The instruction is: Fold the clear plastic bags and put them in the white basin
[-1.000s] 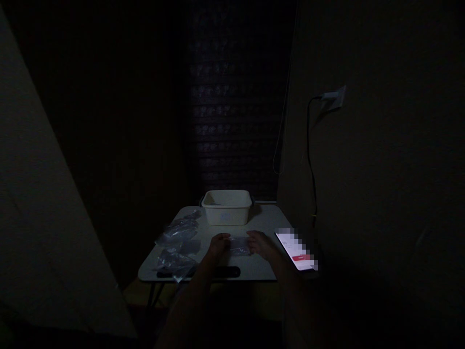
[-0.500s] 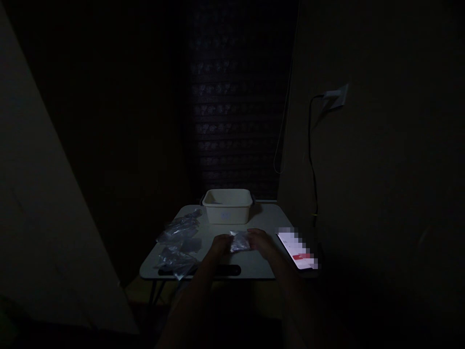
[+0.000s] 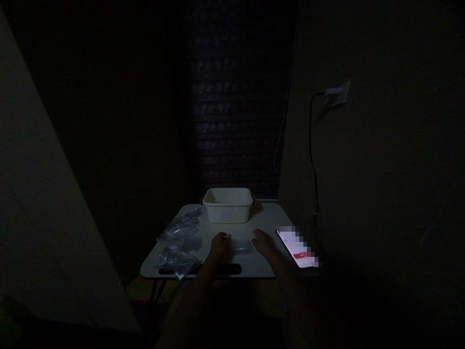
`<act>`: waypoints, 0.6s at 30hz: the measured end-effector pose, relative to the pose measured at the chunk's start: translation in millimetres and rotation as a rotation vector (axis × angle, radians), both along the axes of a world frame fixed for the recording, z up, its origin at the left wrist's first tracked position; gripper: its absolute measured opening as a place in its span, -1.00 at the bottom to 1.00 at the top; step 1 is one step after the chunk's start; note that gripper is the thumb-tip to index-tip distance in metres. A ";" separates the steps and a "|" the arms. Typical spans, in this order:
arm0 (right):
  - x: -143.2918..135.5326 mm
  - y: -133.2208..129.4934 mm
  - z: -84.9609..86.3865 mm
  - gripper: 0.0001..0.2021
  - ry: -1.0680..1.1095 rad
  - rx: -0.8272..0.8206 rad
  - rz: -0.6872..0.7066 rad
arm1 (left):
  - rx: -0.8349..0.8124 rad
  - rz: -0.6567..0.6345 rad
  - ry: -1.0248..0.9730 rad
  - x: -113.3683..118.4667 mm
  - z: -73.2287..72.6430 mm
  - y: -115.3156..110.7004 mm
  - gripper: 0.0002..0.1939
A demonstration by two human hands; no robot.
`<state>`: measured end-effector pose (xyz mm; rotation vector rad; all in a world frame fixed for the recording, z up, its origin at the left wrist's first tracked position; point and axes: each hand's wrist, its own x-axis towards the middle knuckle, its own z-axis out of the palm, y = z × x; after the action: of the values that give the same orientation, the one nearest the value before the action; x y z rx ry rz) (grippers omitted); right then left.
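Note:
A small clear plastic bag (image 3: 242, 247) lies flat on the white table (image 3: 254, 265), between my two hands. To its left is my left hand (image 3: 219, 244), fingers loosely bent and holding nothing. On the other side, my right hand (image 3: 263, 242) has its thumb and fingers apart, close to the bag's right edge. Dim light hides the finer finger detail and whatever the bag may contain. A loose pile of clear plastic bags (image 3: 179, 230) spreads over the left part of the table. Behind the hands stands a white plastic tub (image 3: 228, 214).
A phone (image 3: 296, 247) with a lit screen rests at the table's right edge. The table has a dark slot (image 3: 228, 269) along its front. A black cable (image 3: 311, 140) hangs from the wall outlet (image 3: 339, 93) on the right. A dark window blind (image 3: 232, 111) covers the back.
Both hands have let go of the plastic bag and moved slightly apart. The bag, earlier held up and shiny, now lies on the tabletop.

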<state>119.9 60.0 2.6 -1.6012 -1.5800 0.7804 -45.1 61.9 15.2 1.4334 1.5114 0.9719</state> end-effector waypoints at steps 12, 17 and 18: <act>-32.5 -31.8 1.3 -0.53 -0.782 0.239 0.283 | 0.463 -0.578 1.133 18.7 -11.9 -28.2 -0.25; -40.8 -32.3 -8.4 -0.51 -0.794 0.118 0.340 | 0.435 -0.574 1.217 21.7 -21.4 -26.7 -0.35; -40.8 -31.6 -9.8 -0.51 -0.790 0.098 0.341 | 0.423 -0.570 1.224 21.6 -23.2 -26.3 -0.35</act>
<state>79.1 28.4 -7.2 -1.6864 -2.4485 0.2078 -23.5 35.6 -8.0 2.8487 1.4852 -0.0548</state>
